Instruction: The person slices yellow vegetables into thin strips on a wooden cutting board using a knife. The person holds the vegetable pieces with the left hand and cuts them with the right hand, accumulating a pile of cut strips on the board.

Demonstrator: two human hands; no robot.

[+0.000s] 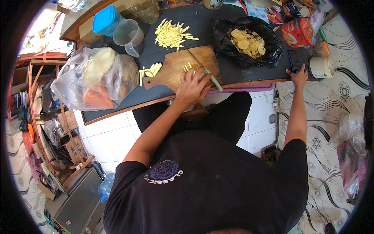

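Observation:
My left hand [190,87] rests on the wooden cutting board [175,65], fingers spread over a few pale cut sticks [187,67]. Its fingertips lie beside a knife [201,65], which slants across the board with its light green handle over the near edge. Far out to the right, my right hand [299,76] touches a black phone-like object [293,60] lying at the table's edge; whether it grips it is not clear. Beyond the board sits a heap of pale vegetable sticks [172,34]. Thicker pieces [154,69] lie to the left of the board.
A clear plastic bag of vegetables [96,79] stands at the table's left, near a plastic jug [128,35] and a blue-lidded container [105,20]. Right of the board, a black plastic bag [219,38] holds peelings. A red package [298,32] and a light cup [321,67] stand farther right.

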